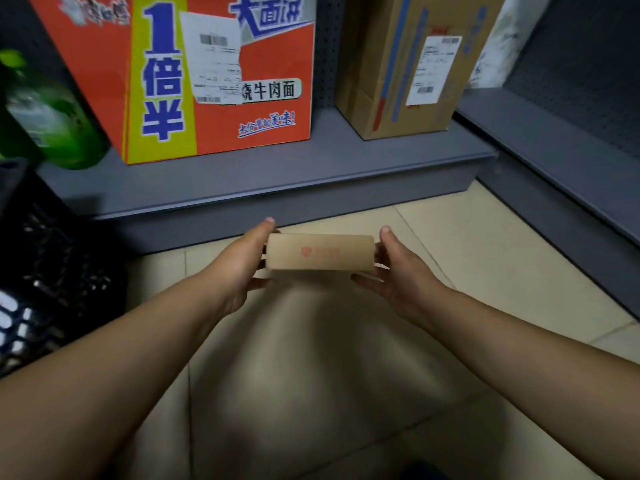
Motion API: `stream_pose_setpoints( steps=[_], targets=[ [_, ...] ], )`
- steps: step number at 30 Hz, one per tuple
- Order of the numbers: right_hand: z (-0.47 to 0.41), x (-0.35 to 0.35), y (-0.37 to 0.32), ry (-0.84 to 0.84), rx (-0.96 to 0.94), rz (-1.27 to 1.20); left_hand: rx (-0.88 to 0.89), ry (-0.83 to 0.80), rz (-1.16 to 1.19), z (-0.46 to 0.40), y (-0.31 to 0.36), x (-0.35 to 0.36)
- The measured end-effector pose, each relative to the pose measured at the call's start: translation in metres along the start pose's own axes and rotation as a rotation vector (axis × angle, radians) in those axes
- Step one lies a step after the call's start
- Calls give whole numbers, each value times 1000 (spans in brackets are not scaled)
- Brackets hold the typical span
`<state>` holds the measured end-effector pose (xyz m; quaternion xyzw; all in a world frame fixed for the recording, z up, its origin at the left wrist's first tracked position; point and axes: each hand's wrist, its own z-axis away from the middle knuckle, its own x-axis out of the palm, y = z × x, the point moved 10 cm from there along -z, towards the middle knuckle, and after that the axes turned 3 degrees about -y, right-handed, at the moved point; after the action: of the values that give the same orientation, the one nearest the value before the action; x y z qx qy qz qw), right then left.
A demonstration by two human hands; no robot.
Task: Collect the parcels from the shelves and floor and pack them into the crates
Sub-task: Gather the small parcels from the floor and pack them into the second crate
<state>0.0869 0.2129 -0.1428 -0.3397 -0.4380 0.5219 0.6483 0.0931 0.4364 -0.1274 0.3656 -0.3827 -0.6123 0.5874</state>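
1. A black crate (41, 271) is seen at the far left edge, on the floor, its lattice wall facing the view; what is inside cannot be told.
2. A green plastic-wrapped item (52, 123), blurred, is seen above the crate at the left end of the grey shelf (277, 174).
3. An orange and yellow carton (207, 81) with blue print and a white shipping label is stood upright on the shelf, just right of the green item.
4. The left hand (246, 261) is held over the tiled floor (485, 244); the left end of the small brown parcel (320, 252) is gripped, thumb on top, fingers curled underneath.
5. The small brown parcel is held off the floor between both hands, long side horizontal, in front of the shelf edge and below the orange carton. A faint red mark is seen on its near face.
6. The right hand (391, 268) is closed on the parcel's right end, thumb up by the top corner, fingers wrapped below.
7. A plain brown carton (398, 74) with blue tape and a white label is stood on the shelf, right of the orange carton and apart from it.
8. A white bag (502, 39) is partly seen behind the brown carton at the top right.
9. A second grey shelf (554, 150) is run along the right side, meeting the first at the corner.
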Motion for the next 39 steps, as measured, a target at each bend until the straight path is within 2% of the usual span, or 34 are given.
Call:
stream_pose_setpoints(
  steps=[10, 16, 22, 26, 31, 34, 37, 39],
  targets=[
    [6, 49, 19, -70, 35, 64, 239, 31, -13, 18, 13, -60],
    [12, 81, 13, -82, 2, 23, 291, 72, -221, 41, 27, -83],
    [21, 120, -25, -111, -118, 169, 318, 100, -435, 66, 47, -116],
    [33, 160, -51, -157, -155, 224, 368, 225, -537, 92, 67, -160],
    [58, 242, -77, -278, -202, 287, 438, 364, -405, 141, 99, -238],
    [78, 302, -80, -376, -237, 336, 471, 517, -432, 187, 118, -300],
    [96, 358, -75, -441, -271, 395, 441, 576, -428, 229, 119, -353],
    [106, 393, -68, -475, -293, 434, 414, 684, -606, 258, 116, -383]
  ],
)
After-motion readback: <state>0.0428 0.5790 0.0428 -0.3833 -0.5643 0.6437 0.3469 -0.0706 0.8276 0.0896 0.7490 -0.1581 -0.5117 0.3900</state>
